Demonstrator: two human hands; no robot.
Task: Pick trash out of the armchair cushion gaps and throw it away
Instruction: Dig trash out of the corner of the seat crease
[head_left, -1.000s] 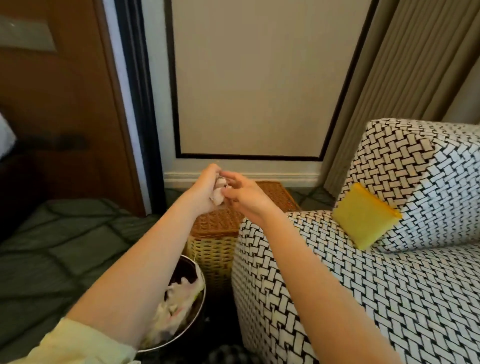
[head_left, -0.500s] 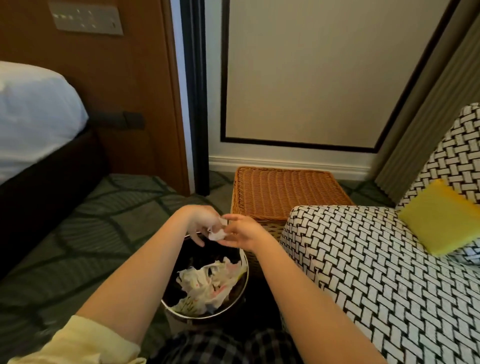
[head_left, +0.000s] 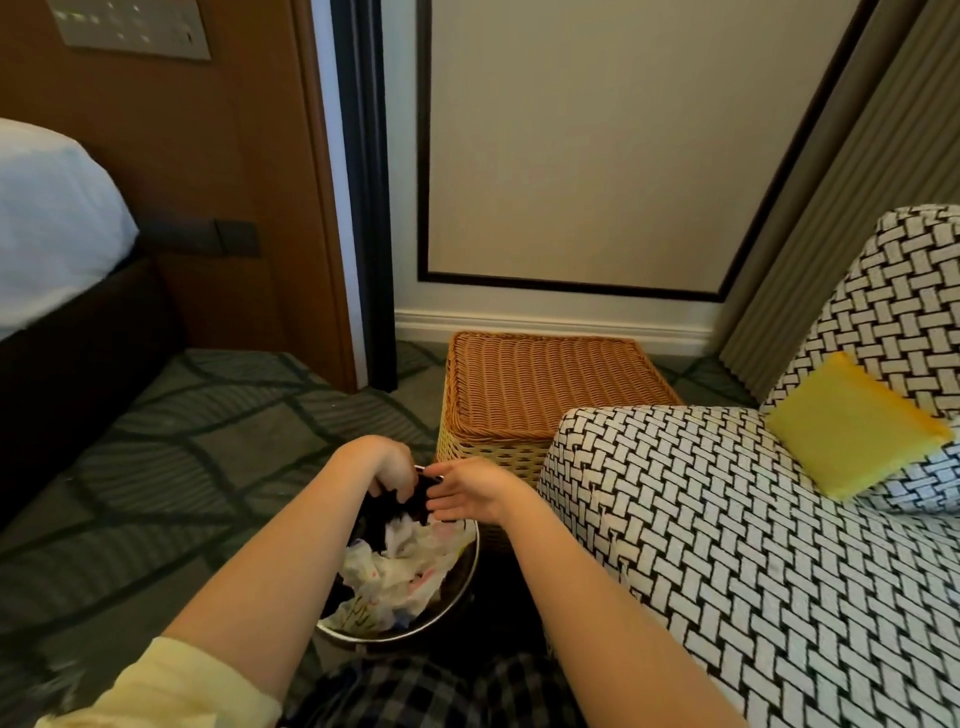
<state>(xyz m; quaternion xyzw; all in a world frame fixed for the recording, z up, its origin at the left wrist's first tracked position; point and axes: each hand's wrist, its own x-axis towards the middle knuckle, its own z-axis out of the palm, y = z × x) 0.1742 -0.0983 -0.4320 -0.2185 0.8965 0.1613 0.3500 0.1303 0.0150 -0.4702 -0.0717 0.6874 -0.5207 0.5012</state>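
- Black-and-white basket-weave upholstered armchair (head_left: 727, 545) to the right; near arm just beside the bin; no litter visible on the part of the seat in view; gaps themselves mostly out of sight.
- White-sheeted bed (head_left: 52, 223) well apart at left; square tan wicker box (head_left: 545, 384) behind the bin, touching the chair arm.
- Square yellow cushion (head_left: 852, 421) leaning in the chair's back corner.
- Round metal-rimmed waste bin with dark liner (head_left: 405, 635) on the carpet; heaped with crumpled white paper trash (head_left: 400, 566), piled near the rim.
- Right hand (head_left: 472, 491) over the bin's far edge; fingers straight and relaxed, holding nothing.
- Left hand (head_left: 387, 465) beside it; fingers hanging down, loosely curled and spread; no scrap seen between them, so likely just emptied.
- Risks, as judgement: light paper drifting or bouncing off the full heap onto the carpet; a forearm brushing the rim and tipping the bin; small bits clinging to fingertips and getting carried back to the chair; leftover scraps missed deep in the gaps under the cushion.
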